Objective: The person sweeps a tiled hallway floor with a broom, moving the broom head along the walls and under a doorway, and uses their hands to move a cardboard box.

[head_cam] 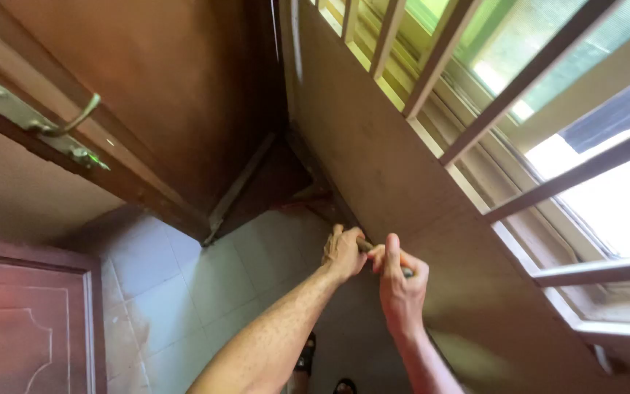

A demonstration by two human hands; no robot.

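Observation:
Both of my hands grip a thin stick-like handle (pixel 367 248) close to the beige wall under the window. My left hand (pixel 344 253) is wrapped around the upper part of it, nearer the corner. Just below, my right hand (pixel 399 283) closes on the lower part, thumb pointing up. Only a short piece of the handle shows between the hands; what is at its end is hidden.
A dark wooden door (pixel 162 95) with a metal lever handle (pixel 45 120) stands open on the left. A barred window (pixel 519 95) fills the upper right. Pale floor tiles (pixel 191 292) lie below, a reddish panelled door (pixel 23 328) at bottom left, dark sandals (pixel 306 356) near my feet.

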